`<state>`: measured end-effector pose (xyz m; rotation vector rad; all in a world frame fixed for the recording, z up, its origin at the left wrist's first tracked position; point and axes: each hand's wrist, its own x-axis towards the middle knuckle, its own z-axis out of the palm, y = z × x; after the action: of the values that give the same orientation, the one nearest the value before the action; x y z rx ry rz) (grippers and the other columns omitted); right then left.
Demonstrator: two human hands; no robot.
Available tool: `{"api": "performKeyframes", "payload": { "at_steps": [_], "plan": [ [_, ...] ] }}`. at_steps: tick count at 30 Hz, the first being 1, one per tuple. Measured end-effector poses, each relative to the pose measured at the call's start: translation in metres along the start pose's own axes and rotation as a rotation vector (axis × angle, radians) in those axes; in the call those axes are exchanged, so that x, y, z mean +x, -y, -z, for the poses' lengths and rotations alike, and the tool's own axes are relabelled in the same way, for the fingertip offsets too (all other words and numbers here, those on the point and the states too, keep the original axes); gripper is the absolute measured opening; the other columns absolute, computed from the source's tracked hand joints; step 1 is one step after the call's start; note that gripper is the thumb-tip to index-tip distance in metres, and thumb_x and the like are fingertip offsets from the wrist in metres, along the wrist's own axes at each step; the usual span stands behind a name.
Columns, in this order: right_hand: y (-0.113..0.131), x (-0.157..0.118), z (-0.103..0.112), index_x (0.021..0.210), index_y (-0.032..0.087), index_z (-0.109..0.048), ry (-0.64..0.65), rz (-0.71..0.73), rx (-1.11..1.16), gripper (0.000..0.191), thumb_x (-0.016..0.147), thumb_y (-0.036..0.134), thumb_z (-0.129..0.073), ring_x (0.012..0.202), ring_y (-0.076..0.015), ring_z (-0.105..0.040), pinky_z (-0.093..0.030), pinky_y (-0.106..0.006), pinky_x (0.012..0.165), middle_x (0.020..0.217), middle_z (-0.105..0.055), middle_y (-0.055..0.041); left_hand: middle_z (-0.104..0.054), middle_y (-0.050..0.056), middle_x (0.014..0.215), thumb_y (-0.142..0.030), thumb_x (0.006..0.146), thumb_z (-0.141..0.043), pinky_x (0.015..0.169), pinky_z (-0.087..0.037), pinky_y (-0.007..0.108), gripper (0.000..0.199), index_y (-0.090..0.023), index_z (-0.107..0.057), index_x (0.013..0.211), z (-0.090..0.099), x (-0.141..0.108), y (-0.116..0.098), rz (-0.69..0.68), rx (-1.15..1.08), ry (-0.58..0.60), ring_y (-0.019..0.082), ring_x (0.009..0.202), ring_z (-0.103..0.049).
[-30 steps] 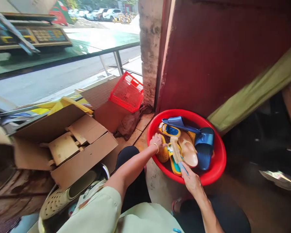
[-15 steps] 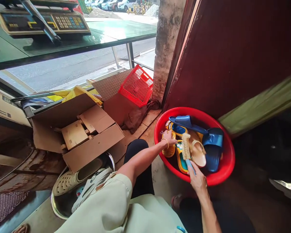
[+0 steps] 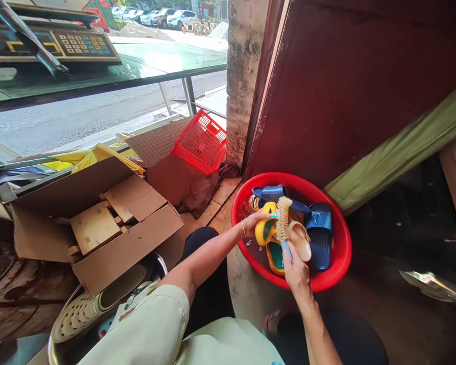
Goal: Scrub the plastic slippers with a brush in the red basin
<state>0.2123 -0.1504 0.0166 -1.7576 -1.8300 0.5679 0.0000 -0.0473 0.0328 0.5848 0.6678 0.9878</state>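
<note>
My left hand [image 3: 254, 223] is closed on a small yellow clog [image 3: 266, 233], held up over the red basin [image 3: 347, 253]. In my right hand [image 3: 297, 272] is a scrub brush [image 3: 283, 220] with pale bristles and a blue handle; its head is beside the yellow clog, and I cannot tell if they touch. Beneath them in the basin lies a second yellow shoe with a teal inside [image 3: 276, 256]. A beige shoe [image 3: 300, 241] is just right of the brush. Blue slippers [image 3: 319, 238] rest along the basin's right and far sides, in some water.
Left of my legs stands an open cardboard box [image 3: 125, 243] with wooden pieces. A metal bowl [image 3: 53, 350] holds beige clogs [image 3: 76, 314]. Behind are a tilted red crate [image 3: 201, 144], a brick pillar [image 3: 239, 86], a dark red panel [image 3: 349, 91] and a scale [image 3: 79, 45] on glass.
My left hand has lifted and turned the yellow clog, so its teal inside shows. The brush has come closer to it. The whole view has shifted slightly to the right.
</note>
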Motion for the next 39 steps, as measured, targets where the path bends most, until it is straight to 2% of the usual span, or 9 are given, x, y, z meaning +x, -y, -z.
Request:
{"api": "performKeyframes", "payload": {
  "at_steps": [3,8,12,17,21,27,31,34,39],
  "plan": [
    [-0.008,0.015,0.008,0.137,0.016,-0.061,0.084,-0.093,-0.025,0.065,0.093,0.058,-0.037,0.079,-0.0245,-0.074,-0.057,-0.03,0.065,0.087,-0.077,-0.0099,-0.071,0.008,0.114,-0.016,0.06,-0.068,0.08,-0.055,0.039,0.083,-0.027,-0.049,0.14,-0.002,0.007,0.005,-0.016,0.039,0.038,0.024,0.089,-0.07],
    [-0.033,-0.004,0.033,0.136,0.019,-0.063,0.269,-0.168,0.016,0.062,0.094,0.058,-0.037,0.059,-0.0197,-0.069,-0.053,-0.027,0.057,0.063,-0.069,-0.0021,-0.071,0.008,0.118,-0.009,0.055,-0.058,0.084,-0.053,0.037,0.086,-0.021,-0.055,0.14,0.006,0.021,0.007,-0.101,0.122,-0.128,0.025,0.094,-0.068],
    [-0.027,-0.012,0.042,0.137,0.021,-0.062,0.242,-0.178,-0.042,0.061,0.094,0.058,-0.039,0.076,-0.0223,-0.073,-0.056,-0.028,0.067,0.078,-0.076,-0.0054,-0.072,0.005,0.116,-0.008,0.055,-0.057,0.089,-0.051,0.036,0.079,-0.02,-0.062,0.132,0.007,0.027,0.014,-0.152,0.212,-0.182,0.024,0.099,-0.066],
    [0.017,0.015,0.024,0.148,0.023,-0.051,0.1,-0.002,-0.18,0.057,0.097,0.046,-0.038,0.09,-0.0263,-0.074,-0.057,-0.031,0.067,0.124,-0.07,-0.0121,-0.073,0.005,0.107,-0.008,0.053,-0.061,0.091,-0.049,0.036,0.074,-0.017,-0.067,0.127,0.001,0.025,0.028,-0.21,0.33,-0.074,0.024,0.099,-0.064],
    [0.03,0.021,0.021,0.151,0.023,-0.046,0.084,0.028,-0.264,0.056,0.099,0.04,-0.035,0.09,-0.0284,-0.074,-0.059,-0.036,0.074,0.123,-0.071,-0.0137,-0.073,0.007,0.105,-0.01,0.055,-0.061,0.084,-0.052,0.035,0.071,-0.015,-0.066,0.126,-0.002,0.021,0.025,-0.206,0.232,-0.179,0.023,0.092,-0.066],
    [0.003,-0.047,0.038,0.144,0.02,-0.055,0.151,0.08,-0.032,0.055,0.099,0.045,-0.037,0.115,-0.0261,-0.067,-0.055,-0.032,0.094,0.133,-0.066,-0.0103,-0.073,0.005,0.095,-0.019,0.064,-0.058,0.075,-0.056,0.034,0.069,-0.018,-0.058,0.132,-0.002,0.024,0.005,-0.158,0.018,-0.284,0.019,0.076,-0.067],
    [-0.001,-0.076,0.044,0.14,0.021,-0.059,0.278,0.016,0.095,0.054,0.098,0.049,-0.04,0.088,-0.0215,-0.075,-0.058,-0.027,0.082,0.106,-0.077,-0.0081,-0.072,0.008,0.1,-0.029,0.073,-0.051,0.078,-0.057,0.035,0.065,-0.015,-0.053,0.136,-0.005,0.028,0.003,-0.198,-0.058,-0.302,0.022,0.082,-0.068],
    [0.012,-0.048,0.034,0.138,0.017,-0.06,0.303,-0.067,0.144,0.058,0.097,0.052,-0.04,0.069,-0.0191,-0.072,-0.058,-0.025,0.067,0.082,-0.077,-0.0057,-0.071,0.006,0.108,-0.026,0.073,-0.051,0.085,-0.055,0.035,0.064,-0.017,-0.052,0.137,-0.011,0.027,0.015,-0.259,0.09,-0.33,0.023,0.092,-0.067],
    [0.036,0.024,0.005,0.139,0.016,-0.057,0.328,-0.249,0.179,0.06,0.097,0.051,-0.032,0.039,-0.0143,-0.059,-0.048,-0.025,0.042,0.074,-0.074,-0.004,-0.066,0.005,0.128,-0.022,0.072,-0.057,0.106,-0.043,0.036,0.059,-0.019,-0.059,0.131,-0.014,0.019,0.035,-0.314,0.51,-0.306,0.025,0.12,-0.057]
  ]
}}
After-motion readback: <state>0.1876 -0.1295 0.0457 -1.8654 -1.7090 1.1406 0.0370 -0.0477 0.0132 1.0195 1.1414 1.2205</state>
